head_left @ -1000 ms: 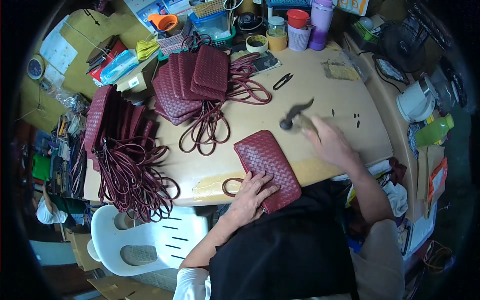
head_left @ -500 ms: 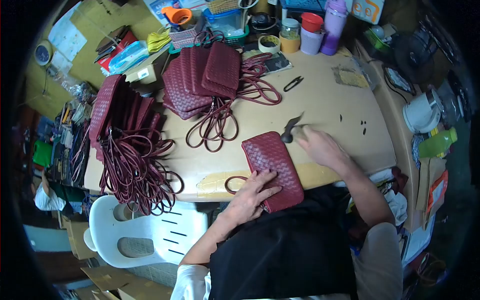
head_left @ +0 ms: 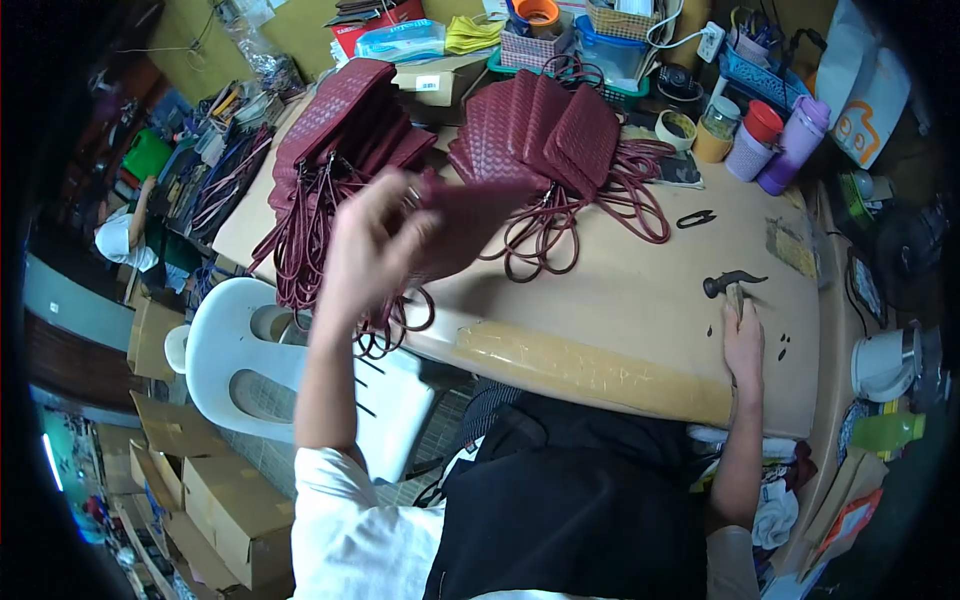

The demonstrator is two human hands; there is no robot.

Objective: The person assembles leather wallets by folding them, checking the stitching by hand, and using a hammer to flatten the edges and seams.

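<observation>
Up at the left of my view, the woven burgundy pouch [head_left: 462, 225] is lifted clear of the table [head_left: 640, 300], motion-blurred, its plaited leather face tilted and its strap [head_left: 400, 325] dangling below in loops. My left hand [head_left: 372, 245] is closed around the pouch's near end, fingers wrapped over it. It hangs between the row of upright burgundy pouches [head_left: 335, 125] at the table's left edge and the fanned stack of pouches [head_left: 535, 130] farther back. My right hand [head_left: 743, 340] rests on the tabletop, curled around the handle of a small hammer [head_left: 733, 283] whose dark head lies on the surface.
</observation>
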